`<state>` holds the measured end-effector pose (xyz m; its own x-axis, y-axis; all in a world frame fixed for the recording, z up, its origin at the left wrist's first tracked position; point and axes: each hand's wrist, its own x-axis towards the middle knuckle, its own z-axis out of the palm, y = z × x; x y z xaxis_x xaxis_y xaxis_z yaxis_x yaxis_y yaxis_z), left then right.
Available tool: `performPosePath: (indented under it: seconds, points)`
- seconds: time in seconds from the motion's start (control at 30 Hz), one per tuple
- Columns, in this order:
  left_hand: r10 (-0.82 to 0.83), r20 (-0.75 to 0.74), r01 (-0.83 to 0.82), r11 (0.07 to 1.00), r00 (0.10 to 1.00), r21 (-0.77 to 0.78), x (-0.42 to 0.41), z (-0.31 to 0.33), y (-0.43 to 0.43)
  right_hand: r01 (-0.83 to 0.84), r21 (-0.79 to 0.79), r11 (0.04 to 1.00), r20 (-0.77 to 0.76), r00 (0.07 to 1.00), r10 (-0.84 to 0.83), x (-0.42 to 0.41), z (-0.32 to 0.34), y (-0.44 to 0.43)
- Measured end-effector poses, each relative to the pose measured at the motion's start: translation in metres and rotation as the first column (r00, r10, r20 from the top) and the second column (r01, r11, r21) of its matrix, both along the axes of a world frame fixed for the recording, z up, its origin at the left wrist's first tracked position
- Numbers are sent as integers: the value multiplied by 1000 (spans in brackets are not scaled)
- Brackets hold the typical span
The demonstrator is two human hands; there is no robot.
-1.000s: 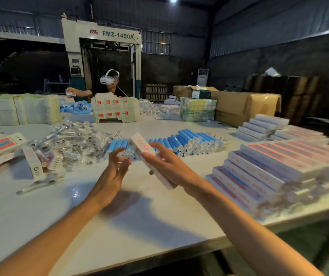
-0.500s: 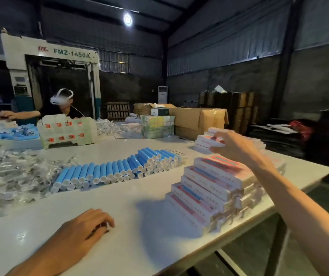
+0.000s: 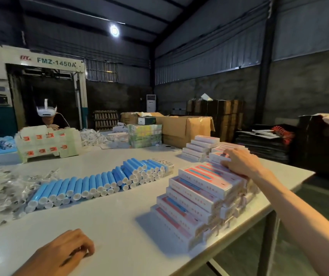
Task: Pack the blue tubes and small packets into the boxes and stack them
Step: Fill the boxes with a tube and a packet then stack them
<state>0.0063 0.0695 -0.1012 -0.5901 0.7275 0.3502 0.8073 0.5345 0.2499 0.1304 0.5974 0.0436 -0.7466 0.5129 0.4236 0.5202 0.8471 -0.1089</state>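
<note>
1. At the back of the hall, a large machine (image 3: 56, 62) marked FMZ-1450A is standing behind the far end of the counter.
2. The white counter (image 3: 119, 226) is stretching from the near edge to the machine. Its right edge is running diagonally, just beside the boxes. A bare strip is lying open between tubes and boxes, widening into a free patch toward the near edge.
3. A brown carton (image 3: 185, 128) is sitting open at the far right corner.
4. The stepped stack of boxes (image 3: 195, 198) is sitting along the right edge, with a lower second stack (image 3: 199, 146) just behind it.
5. The blue tubes (image 3: 99, 182) are lying side by side in a long row across the middle, caps facing the near side.
6. The clear packets (image 3: 2, 192) are lying heaped at the left, touching the row's near end.
7. The right hand (image 3: 239, 162) is resting on the top boxes, fingers spread and gripping nothing.
8. The left hand (image 3: 64, 253) is resting on the counter near the front edge, fingers curled under; whether it is holding anything cannot be told.
</note>
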Motion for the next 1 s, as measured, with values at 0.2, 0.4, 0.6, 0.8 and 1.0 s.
performPosePath:
  seconds: [0.2, 0.4, 0.6, 0.8, 1.0]
  points:
    - [5, 24, -5, 1000, 1000, 14, -3, -3, -1, 50, 175, 983, -52, 998, -42, -10, 12, -33]
    - [49, 2, -49, 997, 999, 61, -4, -7, -3, -468, -29, 883, -349, 833, 430, -61, 33, -170]
    - [178, -57, -175, 983, 982, 61, -6, -2, -8, -682, -45, 730, -341, 697, 631, -112, 8, -305]
    - [445, -13, -429, 870, 895, 241, -21, -1, -20, -816, -239, 526, -295, 577, 762, -164, -70, -401]
    - [695, 81, -685, 669, 714, 291, -33, 5, -41, -830, -474, 295, -548, 540, 639, -197, -141, -435]
